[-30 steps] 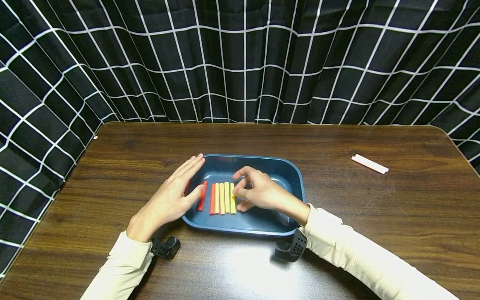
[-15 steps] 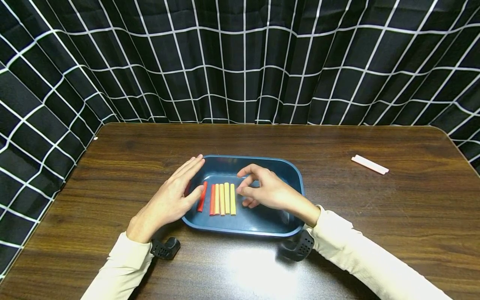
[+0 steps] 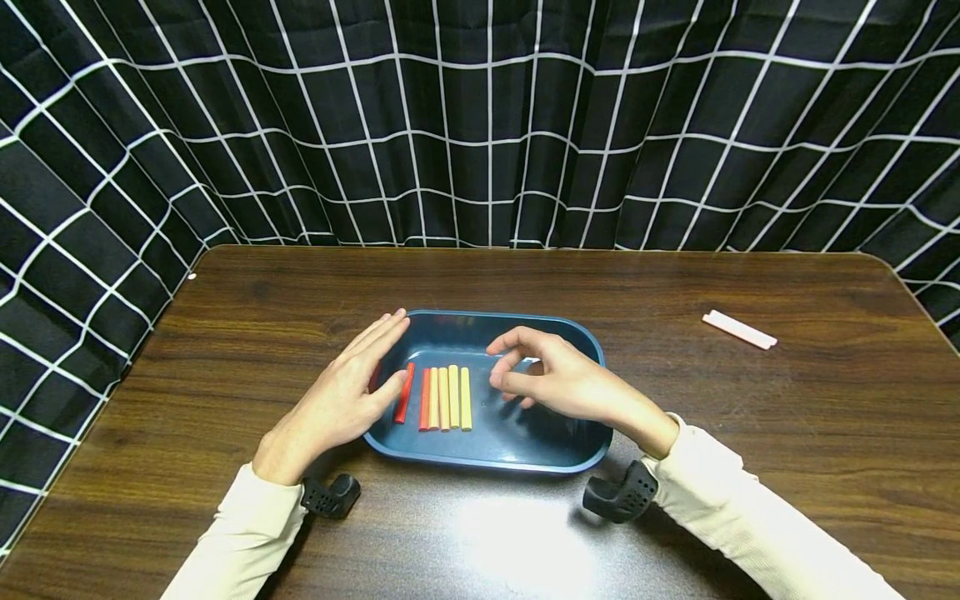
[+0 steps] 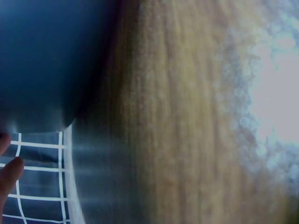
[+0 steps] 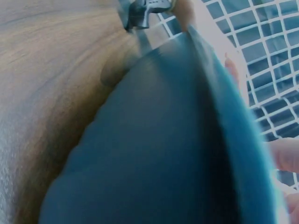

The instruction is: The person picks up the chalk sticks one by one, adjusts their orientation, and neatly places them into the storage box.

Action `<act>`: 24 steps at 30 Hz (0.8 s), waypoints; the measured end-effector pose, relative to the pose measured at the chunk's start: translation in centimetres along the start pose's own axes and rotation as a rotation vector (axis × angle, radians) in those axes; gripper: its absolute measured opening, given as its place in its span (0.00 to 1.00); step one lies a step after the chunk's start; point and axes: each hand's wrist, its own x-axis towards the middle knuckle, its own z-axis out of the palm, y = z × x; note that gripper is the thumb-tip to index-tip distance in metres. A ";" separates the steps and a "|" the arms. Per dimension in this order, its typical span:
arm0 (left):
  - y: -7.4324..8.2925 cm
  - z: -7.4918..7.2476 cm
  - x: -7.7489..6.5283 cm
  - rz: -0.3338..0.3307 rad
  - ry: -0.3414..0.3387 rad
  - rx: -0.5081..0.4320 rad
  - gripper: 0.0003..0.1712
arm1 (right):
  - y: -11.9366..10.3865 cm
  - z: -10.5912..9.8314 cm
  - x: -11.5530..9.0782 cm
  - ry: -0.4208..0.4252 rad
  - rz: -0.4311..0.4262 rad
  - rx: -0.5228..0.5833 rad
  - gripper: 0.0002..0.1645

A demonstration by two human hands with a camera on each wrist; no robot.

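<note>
Inside the blue tray lies a row of chalk sticks, one red and several yellowish, side by side. Left of the row, a single red chalk stick rests slightly tilted. My left hand lies along the tray's left end with straight fingers, its thumb tip right at the red stick. Over the tray's right half hovers my right hand, fingers loosely bent and nothing between them. Both wrist views are blurred, mostly filled by the tray's outer wall.
Two pale pink sticks lie together on the wooden table at the right. A small white bit sits at the table's left edge. A black curtain with white grid lines hangs behind.
My right hand has drawn away to the right from the rightmost yellow chalk stick. My left hand and the chalk row have stayed in place.
</note>
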 end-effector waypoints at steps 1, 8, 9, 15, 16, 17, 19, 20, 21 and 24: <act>0.0 0.0 0.0 0.000 0.000 -0.001 0.38 | 0.0 -0.1 -0.1 0.000 -0.007 -0.003 0.23; 0.0 0.1 0.0 0.004 -0.003 0.005 0.38 | 0.0 -1.2 -1.1 0.016 -0.019 -0.001 0.22; 0.0 0.1 0.0 0.008 0.000 0.004 0.38 | 0.0 -1.3 -1.2 0.021 -0.018 0.001 0.22; -0.2 0.2 0.1 0.041 0.017 0.014 0.37 | 0.0 -2.3 -2.1 0.048 -0.045 -0.019 0.22; -0.2 0.2 0.1 0.046 0.019 0.015 0.37 | -0.1 -2.5 -2.3 0.055 -0.050 -0.026 0.22; -0.2 0.2 0.1 0.050 0.021 0.016 0.37 | -0.1 -2.7 -2.5 0.062 -0.057 -0.034 0.21; -0.2 0.1 0.1 0.046 0.018 0.013 0.37 | -0.2 -3.0 -2.8 0.072 -0.067 -0.039 0.21; -0.2 0.1 0.1 0.042 0.016 0.012 0.37 | -0.2 -3.1 -2.9 0.078 -0.074 -0.043 0.21; -0.2 0.1 0.1 0.037 0.014 0.010 0.37 | -0.2 -3.2 -3.0 0.082 -0.080 -0.046 0.21; -0.1 0.1 0.0 0.027 0.008 0.012 0.37 | -0.1 -3.6 -3.3 0.100 -0.093 -0.054 0.20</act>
